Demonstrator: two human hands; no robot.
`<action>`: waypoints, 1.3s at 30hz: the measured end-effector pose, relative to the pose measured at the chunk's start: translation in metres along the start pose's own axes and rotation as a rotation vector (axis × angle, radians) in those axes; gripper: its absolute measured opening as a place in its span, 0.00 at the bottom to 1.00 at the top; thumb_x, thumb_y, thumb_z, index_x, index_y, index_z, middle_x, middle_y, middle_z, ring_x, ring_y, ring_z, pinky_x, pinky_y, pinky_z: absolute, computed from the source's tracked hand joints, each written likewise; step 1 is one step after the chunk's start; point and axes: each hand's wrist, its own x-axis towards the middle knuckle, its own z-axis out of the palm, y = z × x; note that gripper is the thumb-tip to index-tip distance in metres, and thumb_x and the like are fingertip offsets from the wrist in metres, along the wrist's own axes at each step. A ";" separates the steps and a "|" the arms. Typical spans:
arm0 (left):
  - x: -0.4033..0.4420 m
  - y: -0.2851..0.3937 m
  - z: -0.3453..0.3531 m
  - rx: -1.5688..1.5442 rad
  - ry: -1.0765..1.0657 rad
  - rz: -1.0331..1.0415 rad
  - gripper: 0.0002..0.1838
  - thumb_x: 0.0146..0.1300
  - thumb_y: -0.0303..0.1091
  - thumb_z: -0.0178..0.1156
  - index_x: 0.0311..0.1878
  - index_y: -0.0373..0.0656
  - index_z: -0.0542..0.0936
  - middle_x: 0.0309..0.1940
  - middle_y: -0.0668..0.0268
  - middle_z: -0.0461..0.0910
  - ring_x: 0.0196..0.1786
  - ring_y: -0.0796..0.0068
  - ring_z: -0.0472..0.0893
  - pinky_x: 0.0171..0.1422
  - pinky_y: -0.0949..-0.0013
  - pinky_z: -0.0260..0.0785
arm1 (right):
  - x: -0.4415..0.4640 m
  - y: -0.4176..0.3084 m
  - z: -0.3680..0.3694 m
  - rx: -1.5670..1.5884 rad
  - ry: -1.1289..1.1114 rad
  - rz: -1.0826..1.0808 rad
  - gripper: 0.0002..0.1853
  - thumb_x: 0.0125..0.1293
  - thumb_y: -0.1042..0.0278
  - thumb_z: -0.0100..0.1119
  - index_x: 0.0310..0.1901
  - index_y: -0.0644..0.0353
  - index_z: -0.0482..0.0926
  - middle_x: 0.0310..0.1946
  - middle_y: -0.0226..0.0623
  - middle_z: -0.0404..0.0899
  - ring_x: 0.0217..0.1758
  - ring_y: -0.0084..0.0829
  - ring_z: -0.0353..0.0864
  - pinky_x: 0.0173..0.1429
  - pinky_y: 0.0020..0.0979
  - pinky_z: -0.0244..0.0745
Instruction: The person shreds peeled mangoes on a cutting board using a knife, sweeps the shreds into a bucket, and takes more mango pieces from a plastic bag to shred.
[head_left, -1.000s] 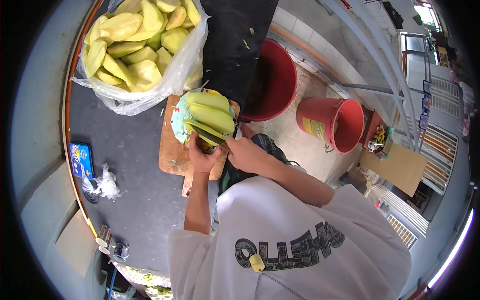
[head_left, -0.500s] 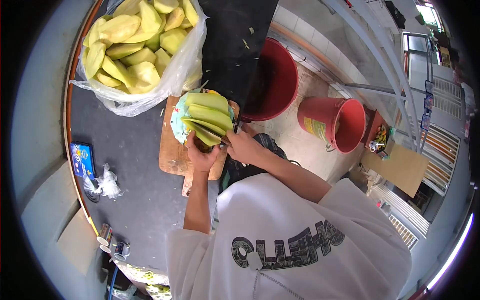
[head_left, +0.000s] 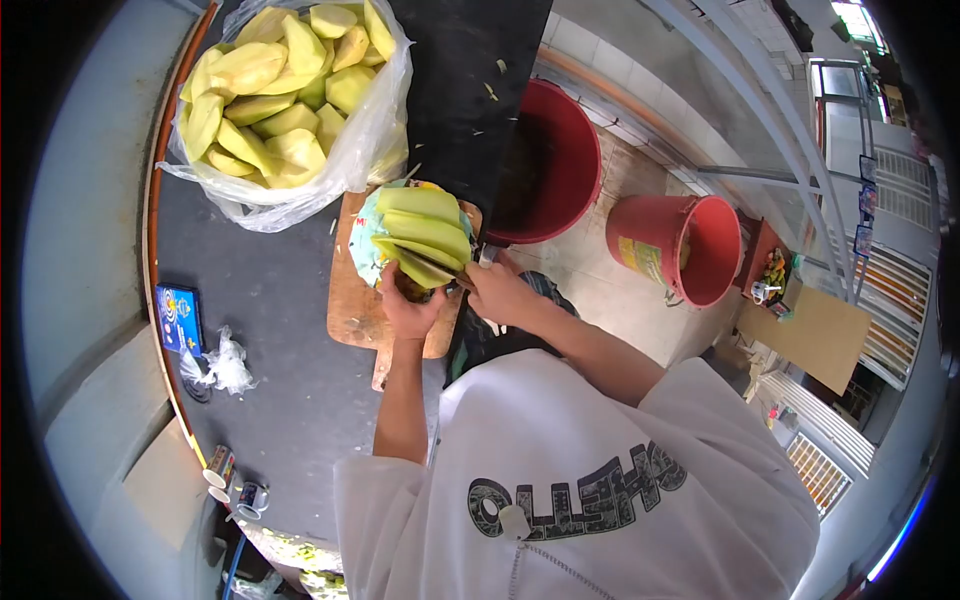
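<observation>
Pale green fruit slices [head_left: 422, 228], mango-like, rest in a row on a light-blue printed plastic packet [head_left: 362, 240]. Under them is a wooden cutting board [head_left: 355, 315]. My left hand [head_left: 408, 312] is curled around the near end of the lowest fruit piece, thumb and fingers against its sides. In my right hand [head_left: 500, 292] is a knife [head_left: 450, 270], its dark blade lying along that piece. Part of the blade and the grip are hidden by fingers and fruit. Beyond the board stands a clear plastic bag [head_left: 385, 125] heaped with peeled fruit pieces [head_left: 255, 70].
A large red tub [head_left: 585, 190] stands just off the dark table's [head_left: 290, 430] right edge, with a red bucket [head_left: 650, 235] on the floor beyond. At left lie a blue box [head_left: 178, 318] and crumpled plastic [head_left: 230, 365]; mugs [head_left: 252, 498] stand near the lower-left edge.
The knife and my right hand have shifted slightly toward the right and down along the fruit piece. My left hand keeps its hold. The whole view has moved a little.
</observation>
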 end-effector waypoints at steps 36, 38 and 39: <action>0.001 0.002 0.005 0.027 0.110 -0.064 0.49 0.43 0.40 0.82 0.66 0.33 0.67 0.41 0.59 0.82 0.40 0.70 0.83 0.47 0.67 0.78 | 0.008 -0.099 -0.058 -0.197 -0.007 -0.091 0.11 0.61 0.72 0.58 0.42 0.70 0.75 0.33 0.61 0.84 0.41 0.58 0.87 0.44 0.51 0.83; 0.001 0.005 0.003 0.030 0.092 -0.092 0.49 0.43 0.40 0.83 0.66 0.33 0.67 0.41 0.59 0.82 0.40 0.70 0.83 0.47 0.67 0.78 | 0.007 -0.099 -0.059 -0.202 -0.005 -0.098 0.11 0.61 0.72 0.58 0.42 0.71 0.75 0.33 0.61 0.84 0.41 0.58 0.87 0.44 0.51 0.83; 0.002 0.008 0.003 0.030 0.072 -0.119 0.49 0.43 0.40 0.83 0.66 0.33 0.67 0.41 0.59 0.82 0.40 0.70 0.83 0.46 0.67 0.78 | 0.007 -0.099 -0.060 -0.207 -0.001 -0.103 0.11 0.61 0.72 0.58 0.42 0.71 0.75 0.33 0.60 0.84 0.41 0.57 0.87 0.44 0.51 0.83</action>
